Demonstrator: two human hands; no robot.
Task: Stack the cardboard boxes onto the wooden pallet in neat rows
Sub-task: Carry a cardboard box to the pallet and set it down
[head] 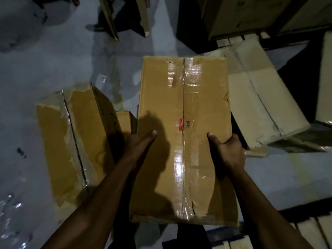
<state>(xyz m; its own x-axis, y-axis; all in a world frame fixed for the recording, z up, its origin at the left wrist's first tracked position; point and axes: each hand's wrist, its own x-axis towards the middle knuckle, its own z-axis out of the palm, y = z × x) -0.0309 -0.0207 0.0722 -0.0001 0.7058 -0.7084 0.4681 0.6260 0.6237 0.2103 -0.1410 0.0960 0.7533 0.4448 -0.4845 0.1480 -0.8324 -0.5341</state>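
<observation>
A second taped box (71, 139) is seen on the grey floor (27, 78) at left; the taped cardboard box (183, 141) is held aloft, clamped between left hand (142, 141) and right hand (228, 150), beside pale pallet boxes (260, 105).

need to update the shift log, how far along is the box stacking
Done: at least one pale box already lies on the pallet slats at right. In hand: the left hand and right hand grip the taped box by its sides. Left: another box sits on the floor at left.
</observation>
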